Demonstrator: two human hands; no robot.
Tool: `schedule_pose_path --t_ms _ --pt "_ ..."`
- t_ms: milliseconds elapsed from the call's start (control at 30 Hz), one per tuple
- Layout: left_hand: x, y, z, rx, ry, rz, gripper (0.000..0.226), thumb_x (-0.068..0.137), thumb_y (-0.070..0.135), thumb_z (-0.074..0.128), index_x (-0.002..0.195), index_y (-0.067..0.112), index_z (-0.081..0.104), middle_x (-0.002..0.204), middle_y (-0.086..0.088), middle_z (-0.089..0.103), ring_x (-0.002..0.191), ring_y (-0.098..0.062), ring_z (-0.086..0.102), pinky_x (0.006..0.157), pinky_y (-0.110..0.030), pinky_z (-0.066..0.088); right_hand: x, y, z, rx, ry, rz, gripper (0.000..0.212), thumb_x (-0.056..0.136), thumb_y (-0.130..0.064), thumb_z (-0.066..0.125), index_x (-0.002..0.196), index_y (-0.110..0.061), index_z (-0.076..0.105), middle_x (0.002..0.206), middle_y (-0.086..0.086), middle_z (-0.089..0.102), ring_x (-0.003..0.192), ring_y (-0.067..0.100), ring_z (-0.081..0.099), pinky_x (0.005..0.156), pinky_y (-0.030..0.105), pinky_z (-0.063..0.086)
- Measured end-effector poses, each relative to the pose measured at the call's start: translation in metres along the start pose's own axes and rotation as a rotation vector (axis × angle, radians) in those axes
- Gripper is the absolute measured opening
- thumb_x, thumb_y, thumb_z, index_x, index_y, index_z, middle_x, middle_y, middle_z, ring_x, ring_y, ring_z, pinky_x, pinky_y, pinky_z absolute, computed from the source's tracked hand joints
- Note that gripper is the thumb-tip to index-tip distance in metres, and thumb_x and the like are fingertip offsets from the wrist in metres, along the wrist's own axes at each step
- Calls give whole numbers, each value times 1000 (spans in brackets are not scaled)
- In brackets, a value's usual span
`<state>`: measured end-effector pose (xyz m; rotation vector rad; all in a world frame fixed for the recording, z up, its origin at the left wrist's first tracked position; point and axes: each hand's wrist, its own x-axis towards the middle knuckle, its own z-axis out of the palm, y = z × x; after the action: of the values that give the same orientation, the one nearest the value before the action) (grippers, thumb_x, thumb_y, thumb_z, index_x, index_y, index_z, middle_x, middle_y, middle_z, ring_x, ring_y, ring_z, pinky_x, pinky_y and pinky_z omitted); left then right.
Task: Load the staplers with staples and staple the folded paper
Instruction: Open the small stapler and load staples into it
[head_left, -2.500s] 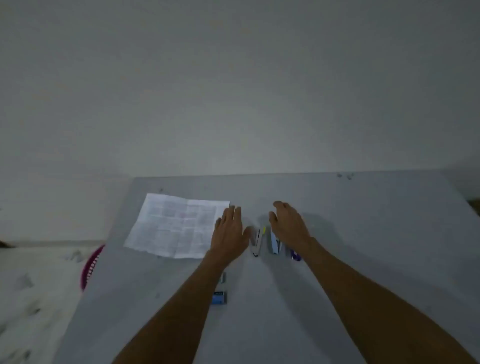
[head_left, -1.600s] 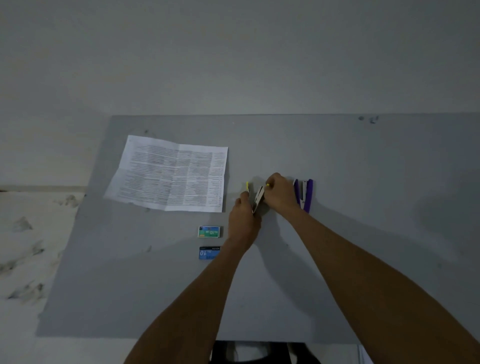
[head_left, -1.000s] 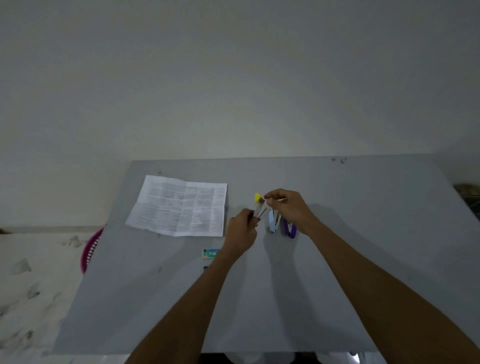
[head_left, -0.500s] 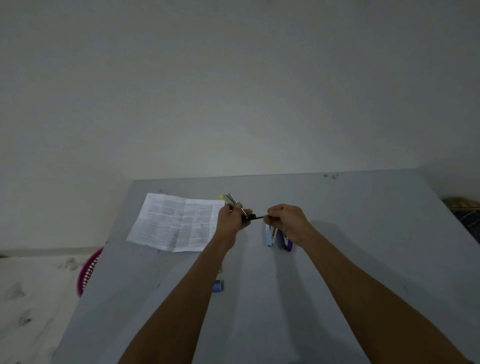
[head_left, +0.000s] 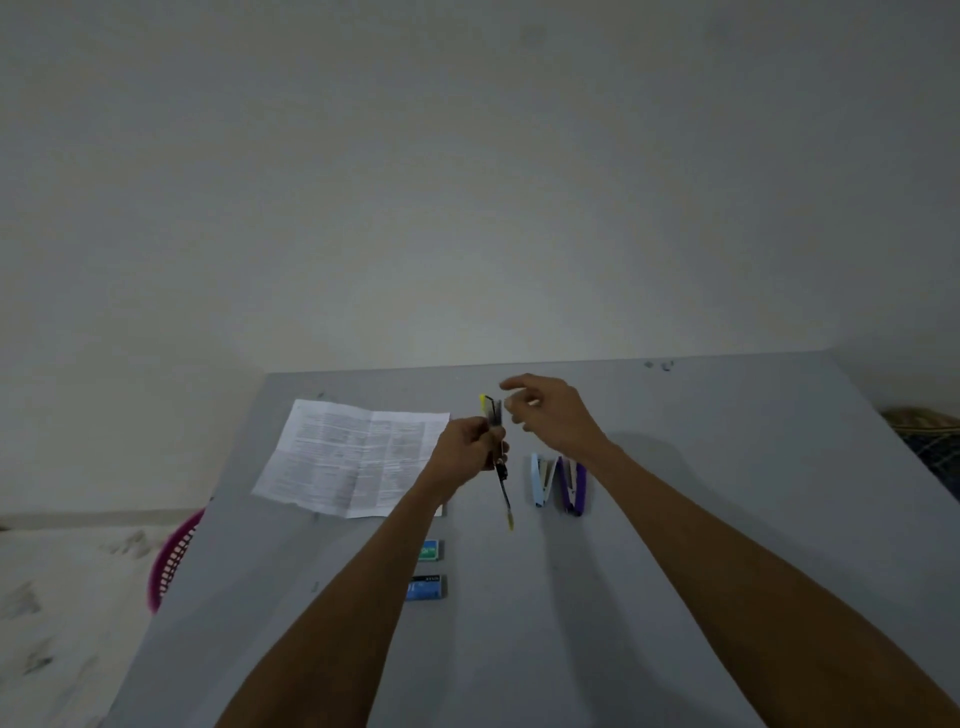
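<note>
My left hand (head_left: 467, 449) grips a small yellow stapler (head_left: 492, 415) upright above the grey table (head_left: 727, 467). Its thin black pusher rod (head_left: 504, 493) with a yellow tip hangs down out of the stapler. My right hand (head_left: 545, 415) hovers just right of the stapler's top, fingers loosely spread and holding nothing. A light blue stapler (head_left: 539, 480) and a purple stapler (head_left: 571, 486) lie side by side on the table, right of my left hand. A creased printed paper (head_left: 353, 457) lies flat to the left. Two small staple boxes, one green (head_left: 429, 550) and one blue (head_left: 426, 588), sit nearer me.
A pink basket (head_left: 174, 558) peeks out beside the table's left edge, on the pale floor. A dark patterned cloth (head_left: 930, 441) shows past the table's right edge. A plain wall stands behind the table.
My right hand has let go of the pusher rod and lifted up beside the stapler's top. My left hand has turned the yellow stapler upright, so the rod now hangs down.
</note>
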<state>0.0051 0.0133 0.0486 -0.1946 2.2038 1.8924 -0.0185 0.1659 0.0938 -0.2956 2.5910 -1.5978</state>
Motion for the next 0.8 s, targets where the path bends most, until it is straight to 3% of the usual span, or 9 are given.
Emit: schedule_pose_path --t_ms 133,300,433,600,700,800 --pt "-1 8 1 124 -52 46 14 95 16 55 92 5 63 82 -14 68 77 -25 67 80 -43 58 8 -5 2 -60 -10 -19 18 83 -2 59 92 -9 73 85 10 73 77 21 70 65 26 59" --pt "-2 13 2 266 -55 66 21 95 15 55 98 -3 64 87 -21 69 73 -23 65 66 -28 56 11 -4 5 -36 23 86 7 77 -1 64 83 -3 67 78 16 70 67 24 68 69 38 61" --pt "2 11 3 410 -32 104 20 92 18 58 94 0 67 86 -21 71 73 -28 67 70 -38 57 12 -1 11 -56 74 114 4 75 -4 65 77 -3 63 76 16 68 74 31 68 70 43 60" --pt "4 14 4 451 -19 132 22 90 18 59 90 -2 68 81 -21 71 74 -34 69 70 -43 59 13 0 13 -62 153 125 2 74 -3 65 74 -2 64 66 9 64 65 26 63 69 41 59" --pt "4 16 3 443 -25 132 20 91 16 59 92 -2 68 81 -22 70 72 -33 68 70 -43 59 15 2 14 -35 174 151 2 75 -5 66 74 -4 65 71 12 67 71 29 67 71 44 59" --pt "5 17 5 499 -7 155 21 91 21 62 93 1 67 74 -17 67 70 -33 69 67 -38 58 18 3 16 -44 212 190 3 75 -2 64 73 0 63 69 11 63 64 21 59 72 42 59"
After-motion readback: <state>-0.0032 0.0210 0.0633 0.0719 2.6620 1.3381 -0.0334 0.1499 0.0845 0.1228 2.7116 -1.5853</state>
